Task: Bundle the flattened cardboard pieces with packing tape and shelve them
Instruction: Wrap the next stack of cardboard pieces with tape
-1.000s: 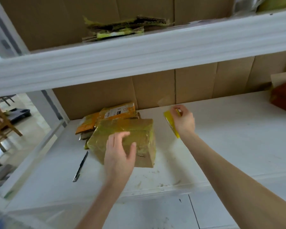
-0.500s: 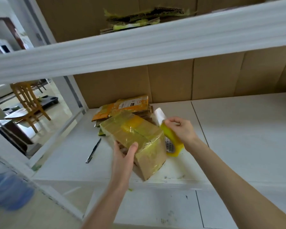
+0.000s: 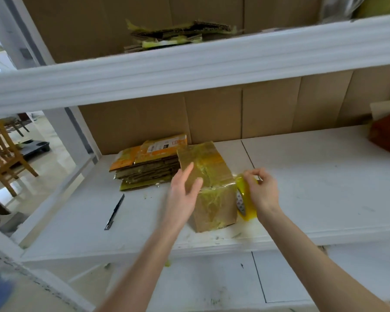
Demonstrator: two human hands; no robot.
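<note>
Glossy, yellow-taped cardboard bundle (image 3: pixel 213 200) beside tape roll (image 3: pixel 245 207)

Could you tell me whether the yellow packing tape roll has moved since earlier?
Yes: the yellow packing tape roll came toward the front edge of the white shelf.

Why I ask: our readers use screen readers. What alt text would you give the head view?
A person's left hand rests flat against a tape-wrapped cardboard bundle on a white shelf while the right hand holds a yellow tape roll at its right side. A stack of flattened cardboard lies behind it, a slim black tool to the left.
</note>
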